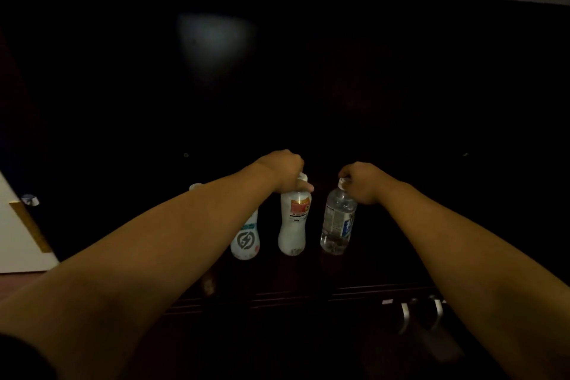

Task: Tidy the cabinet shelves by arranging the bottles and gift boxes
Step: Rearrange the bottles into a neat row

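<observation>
Currently mid-arrangement: both hands are on bottles in the lower centre of the frame, inside a very dark cabinet.

The left hand (285, 171) is curled over the top of an opaque white plastic bottle with a red-and-yellow label (293, 220), gripping at the cap and neck. The right hand (362, 182) is closed round the white cap and neck of a clear plastic water bottle with a blue-and-white label (337, 222), just right of the white one. The two bottles stand near each other, not touching. The clear one looks slightly tilted; I can't tell whether either base is fully seated on the dark wooden shelf (401, 262).

A third bottle, white with a grey lightning-bolt roundel (245, 241), sits just left of the red-labelled one, partly hidden by the left forearm. Nobody's holding it.

No gift boxes are visible; the upper and middle frame is black apart from a pale reflection at upper left. Silver handles (404, 316) show at lower right, below the shelf edge.

My read of the step: lining up the three bottles in a row. Next move probably calls for setting both held bottles upright, evenly spaced with the third, then releasing. Top grips give little control over the base, so watch for tipping, especially with the clear bottle, and for knocking the neighbour.
</observation>
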The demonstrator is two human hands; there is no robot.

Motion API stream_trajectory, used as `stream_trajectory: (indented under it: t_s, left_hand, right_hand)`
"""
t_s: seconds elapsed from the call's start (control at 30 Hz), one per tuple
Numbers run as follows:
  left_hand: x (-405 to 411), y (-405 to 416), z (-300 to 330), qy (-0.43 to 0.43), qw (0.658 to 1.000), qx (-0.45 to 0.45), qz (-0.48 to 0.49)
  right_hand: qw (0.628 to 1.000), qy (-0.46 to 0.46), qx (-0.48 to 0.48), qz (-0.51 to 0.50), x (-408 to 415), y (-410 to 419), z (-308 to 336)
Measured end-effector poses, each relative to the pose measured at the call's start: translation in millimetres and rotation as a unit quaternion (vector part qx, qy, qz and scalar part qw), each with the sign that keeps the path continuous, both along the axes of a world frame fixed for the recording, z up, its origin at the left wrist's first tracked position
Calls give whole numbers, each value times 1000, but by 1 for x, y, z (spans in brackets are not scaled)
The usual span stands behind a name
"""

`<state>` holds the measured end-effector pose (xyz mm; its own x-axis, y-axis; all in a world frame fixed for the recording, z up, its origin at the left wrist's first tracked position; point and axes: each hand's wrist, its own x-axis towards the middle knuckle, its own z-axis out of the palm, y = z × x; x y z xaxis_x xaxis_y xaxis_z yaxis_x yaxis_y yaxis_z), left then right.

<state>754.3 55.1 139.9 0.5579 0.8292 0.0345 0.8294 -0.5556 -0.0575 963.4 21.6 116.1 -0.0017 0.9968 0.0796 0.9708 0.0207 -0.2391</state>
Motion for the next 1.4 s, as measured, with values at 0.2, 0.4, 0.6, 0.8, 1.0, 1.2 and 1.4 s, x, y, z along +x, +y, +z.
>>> stream_trajectory:
  t_s: [0.2,0.4,0.6,0.8,1.0,1.2,1.4]
  left_hand:
    - [-12,1,7,-97,987,-104,-71]
    - [-14,6,5,-68,990,-95,-84]
    - [-14,8,6,-33,996,-54,-63]
    - [-9,2,4,-37,998,-37,-37]
    - [-3,3,1,-35,999,-15,21]
    - [-18,2,1,-110,984,-121,-65]
    - [-15,7,-6,-101,991,-82,-37]
  right_hand:
    - [1000,3,-9,1,2,0,2]
    - [1000,12,-13,-6,1,0,2]
    - [1000,15,-15,-8,2,0,0]
    - [1000,14,-15,-5,3,-1,0]
    - [1000,8,-12,-4,2,-1,0]
    - [1000,19,-17,-3,4,-2,-1]
    - [1000,26,-18,0,4,-3,-3]
